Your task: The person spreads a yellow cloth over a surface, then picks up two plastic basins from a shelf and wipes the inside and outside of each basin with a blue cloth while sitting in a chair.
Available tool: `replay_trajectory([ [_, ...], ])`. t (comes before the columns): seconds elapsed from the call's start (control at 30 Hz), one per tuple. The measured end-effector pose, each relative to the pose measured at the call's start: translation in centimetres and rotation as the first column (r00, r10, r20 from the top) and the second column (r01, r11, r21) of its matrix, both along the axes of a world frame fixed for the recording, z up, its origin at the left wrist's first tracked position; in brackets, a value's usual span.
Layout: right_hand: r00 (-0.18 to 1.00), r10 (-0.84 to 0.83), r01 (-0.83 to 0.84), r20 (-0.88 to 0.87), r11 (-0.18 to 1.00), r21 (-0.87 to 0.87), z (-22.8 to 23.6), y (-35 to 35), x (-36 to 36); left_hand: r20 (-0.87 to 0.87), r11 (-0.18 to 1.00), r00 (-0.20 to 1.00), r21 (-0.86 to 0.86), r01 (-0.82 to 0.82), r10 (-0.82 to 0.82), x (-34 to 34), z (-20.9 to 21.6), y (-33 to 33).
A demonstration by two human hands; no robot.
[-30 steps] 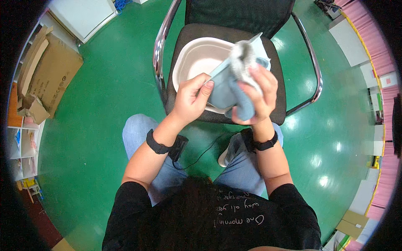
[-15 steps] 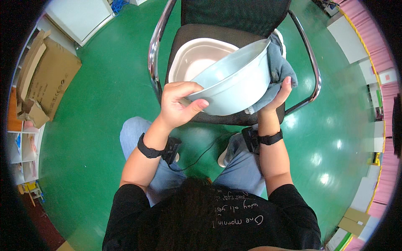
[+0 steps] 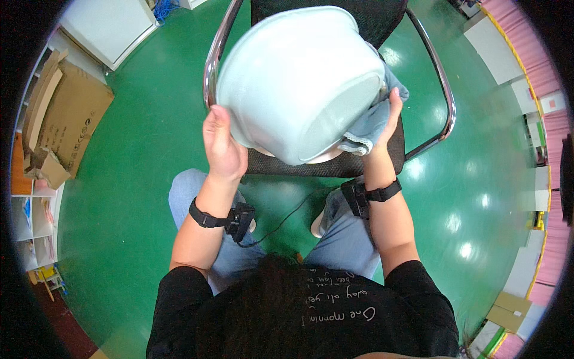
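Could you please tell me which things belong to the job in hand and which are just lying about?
Likely in use:
light blue basin, left hand against it
blue cloth, right hand holding it against the basin
white tub, mostly hidden
chair, beneath

Likely lying about:
large cardboard box
blue tangle

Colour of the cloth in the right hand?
The cloth is greyish blue, best seen in the head view.

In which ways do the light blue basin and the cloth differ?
The basin is smooth and pale; the cloth is darker and rumpled. The basin looks much larger than the cloth. The basin meets the left hand, while the cloth lies against the right hand. Both are bluish.
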State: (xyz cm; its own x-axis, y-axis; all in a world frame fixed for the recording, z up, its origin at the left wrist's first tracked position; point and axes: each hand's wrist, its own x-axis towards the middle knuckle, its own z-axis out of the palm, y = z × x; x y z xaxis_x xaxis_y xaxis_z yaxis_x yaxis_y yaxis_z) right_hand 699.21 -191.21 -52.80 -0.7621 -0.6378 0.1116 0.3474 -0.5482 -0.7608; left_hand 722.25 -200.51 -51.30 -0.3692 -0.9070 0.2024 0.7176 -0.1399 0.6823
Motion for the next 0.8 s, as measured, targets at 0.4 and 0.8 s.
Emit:
replay_trajectory([
  [0.4,0.981,0.083,-0.043,-0.176,0.975,0.218,0.5,-1.4,6.1,0.02,0.995,1.0,0.1,-0.007,0.005,-0.3,0.9,-0.9],
  [0.8,0.492,0.231,0.089,-0.839,0.946,0.313,-2.5,-1.0,8.5,-0.088,0.984,0.99,0.127,0.124,-0.113,-1.0,1.7,0.3],
])
